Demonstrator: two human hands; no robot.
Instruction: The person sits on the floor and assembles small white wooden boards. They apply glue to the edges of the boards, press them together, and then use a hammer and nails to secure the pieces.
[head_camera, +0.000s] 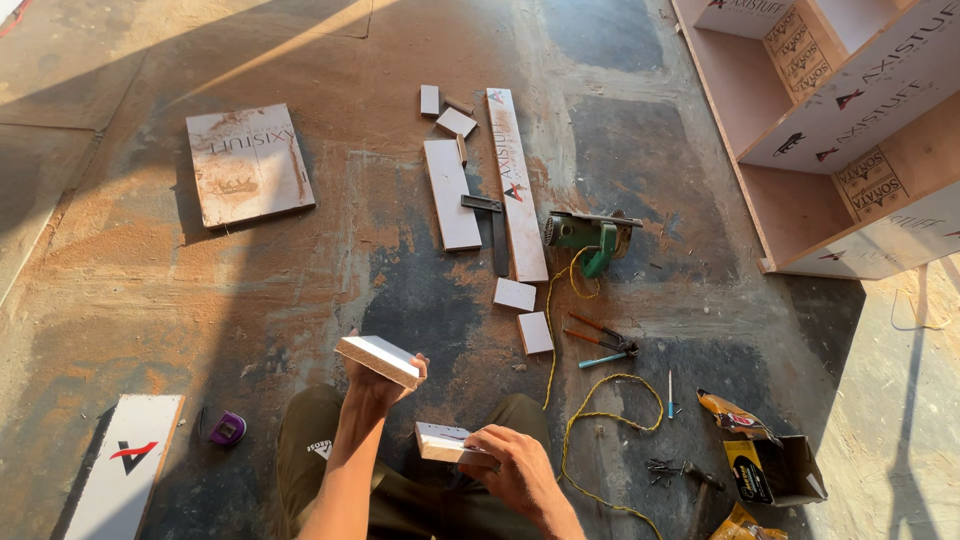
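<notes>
Just above the person's knees, the left hand (372, 385) is closed around a small white board block (380, 360) raised and tilted, while the right hand (510, 465) grips a second block (443, 442), lower and right of the first.

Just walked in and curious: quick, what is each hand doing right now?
Left hand: closed on a small white-faced rectangular board block, raised.
Right hand: closed on a second small white board block, low by the knees.

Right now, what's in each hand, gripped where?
Left hand holds a small white-faced board offcut from underneath; right hand grips a second white-faced offcut at its right end.
</notes>
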